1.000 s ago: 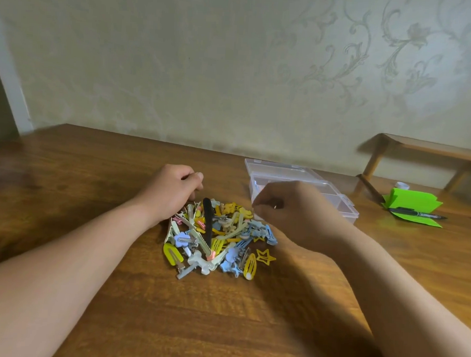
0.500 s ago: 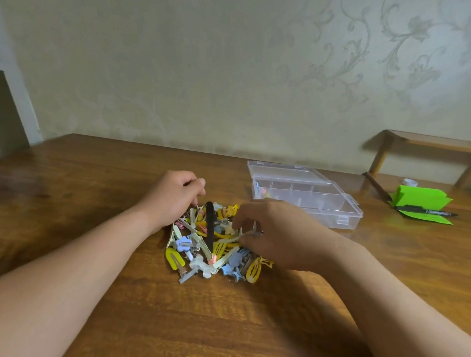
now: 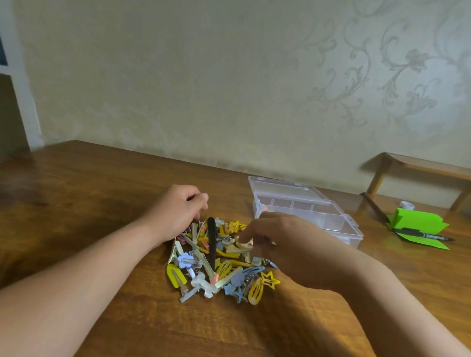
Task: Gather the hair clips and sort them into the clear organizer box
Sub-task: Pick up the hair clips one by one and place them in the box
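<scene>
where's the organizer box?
Head view, right of centre: the box sits open on the table behind the right hand, between clip pile and green paper.

One view only: head-worn wide-angle camera looked forward and down over the wooden table (image 3: 64, 196), facing the papered wall (image 3: 207, 67); hair clips (image 3: 219, 259) lay heaped close, centre frame.
</scene>
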`<move>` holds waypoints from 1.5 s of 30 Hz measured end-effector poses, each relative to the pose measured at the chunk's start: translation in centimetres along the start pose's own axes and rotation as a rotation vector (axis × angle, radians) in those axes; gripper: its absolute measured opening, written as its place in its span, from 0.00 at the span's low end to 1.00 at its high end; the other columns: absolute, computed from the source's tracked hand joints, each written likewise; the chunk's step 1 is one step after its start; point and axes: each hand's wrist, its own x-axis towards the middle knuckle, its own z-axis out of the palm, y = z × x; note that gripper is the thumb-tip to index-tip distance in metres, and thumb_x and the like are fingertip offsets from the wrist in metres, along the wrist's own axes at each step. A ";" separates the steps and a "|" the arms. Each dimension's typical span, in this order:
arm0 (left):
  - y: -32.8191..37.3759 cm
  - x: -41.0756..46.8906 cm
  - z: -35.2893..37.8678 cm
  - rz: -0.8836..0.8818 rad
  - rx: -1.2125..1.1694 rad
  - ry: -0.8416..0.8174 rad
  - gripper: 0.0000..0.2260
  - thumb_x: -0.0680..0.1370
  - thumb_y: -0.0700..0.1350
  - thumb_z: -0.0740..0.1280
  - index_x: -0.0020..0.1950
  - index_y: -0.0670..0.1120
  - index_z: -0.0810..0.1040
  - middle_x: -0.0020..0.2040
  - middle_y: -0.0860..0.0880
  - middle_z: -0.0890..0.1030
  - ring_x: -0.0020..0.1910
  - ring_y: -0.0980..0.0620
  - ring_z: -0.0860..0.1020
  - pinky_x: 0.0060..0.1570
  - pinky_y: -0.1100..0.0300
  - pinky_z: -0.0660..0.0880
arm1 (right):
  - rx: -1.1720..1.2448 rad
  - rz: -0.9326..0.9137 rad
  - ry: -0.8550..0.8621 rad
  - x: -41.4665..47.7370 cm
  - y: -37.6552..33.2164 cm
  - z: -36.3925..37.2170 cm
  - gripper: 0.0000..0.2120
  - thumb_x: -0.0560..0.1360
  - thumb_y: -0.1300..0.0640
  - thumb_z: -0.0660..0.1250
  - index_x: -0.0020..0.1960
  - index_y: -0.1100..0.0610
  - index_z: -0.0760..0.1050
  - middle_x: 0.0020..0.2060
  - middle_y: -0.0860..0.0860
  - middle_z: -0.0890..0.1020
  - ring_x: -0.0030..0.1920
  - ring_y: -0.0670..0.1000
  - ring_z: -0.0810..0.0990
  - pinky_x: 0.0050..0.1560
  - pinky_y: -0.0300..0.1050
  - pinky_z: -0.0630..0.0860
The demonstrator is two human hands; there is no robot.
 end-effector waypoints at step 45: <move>0.1 0.2 0.0 -0.005 0.004 0.005 0.15 0.87 0.51 0.63 0.48 0.46 0.84 0.41 0.47 0.85 0.42 0.47 0.82 0.44 0.54 0.75 | 0.356 0.381 0.562 3.0 3.8 -0.4 0.05 0.80 0.55 0.70 0.49 0.49 0.85 0.39 0.41 0.85 0.40 0.42 0.82 0.35 0.36 0.72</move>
